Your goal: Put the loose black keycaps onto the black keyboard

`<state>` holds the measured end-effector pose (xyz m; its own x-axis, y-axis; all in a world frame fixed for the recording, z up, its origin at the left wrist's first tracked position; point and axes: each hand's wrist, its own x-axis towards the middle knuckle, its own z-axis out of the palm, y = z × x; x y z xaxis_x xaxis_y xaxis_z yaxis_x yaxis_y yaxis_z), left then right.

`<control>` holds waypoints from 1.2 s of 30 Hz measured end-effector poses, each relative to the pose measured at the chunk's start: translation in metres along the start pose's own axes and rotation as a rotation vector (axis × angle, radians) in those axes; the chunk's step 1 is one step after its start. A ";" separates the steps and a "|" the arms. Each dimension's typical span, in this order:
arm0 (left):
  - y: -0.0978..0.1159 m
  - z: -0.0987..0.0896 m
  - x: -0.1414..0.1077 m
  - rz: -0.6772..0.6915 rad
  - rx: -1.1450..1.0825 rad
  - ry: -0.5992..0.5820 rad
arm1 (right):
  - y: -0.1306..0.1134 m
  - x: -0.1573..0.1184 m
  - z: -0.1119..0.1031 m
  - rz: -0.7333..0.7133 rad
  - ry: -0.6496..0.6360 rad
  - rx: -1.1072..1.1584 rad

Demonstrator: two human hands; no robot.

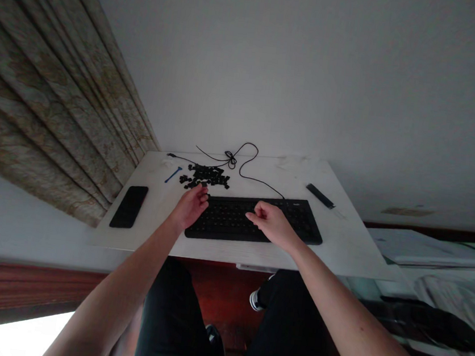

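Keycaps (pixel 205 177) lie in a loose black heap on the desk (pixel 343 250), just beyond the left end of the keyboard (pixel 232 220). The keyboard is black, lies flat and sits square to the desk's near edge. Individual keys are too dark to make out.

Left grip (pixel 192 207): at the keyboard's left end, fingers curled inward, tips at the near side of the heap. It looks partly clenched. The fingers hide whether a keycap is held, so I cannot tell.

Right grip (pixel 273 223): over the right half of the keyboard, fingers extended and released, nothing visible in them. Whether the tips touch the keys cannot be told.

A cable (pixel 241 164) leaves the keyboard's far edge, loops and knots beyond the heap, then runs left to a plug (pixel 172 155). Left of the heap lies a blue tool (pixel 173 175), kind unclear; further left, a phone (pixel 129 207). A black stick (pixel 320 196) lies beyond the keyboard's right end.

Edges: the near edge runs close below the keyboard, and the far edge lies just past the cable. The right edge is well apart from the keyboard, leaving the widest stretch of desk. A curtain (pixel 58 95) hangs past the left edge.
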<state>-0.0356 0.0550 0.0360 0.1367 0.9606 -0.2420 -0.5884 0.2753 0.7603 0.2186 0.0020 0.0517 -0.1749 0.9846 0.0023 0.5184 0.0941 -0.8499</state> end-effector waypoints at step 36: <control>-0.054 -0.033 -0.057 0.777 1.496 -0.007 | 0.009 0.001 0.023 0.264 -0.172 0.355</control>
<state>-0.0375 -0.0161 -0.0110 0.2041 0.8758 0.4374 0.7051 -0.4415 0.5550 0.2035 0.0002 0.0316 -0.2272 0.9267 -0.2994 0.2511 -0.2413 -0.9374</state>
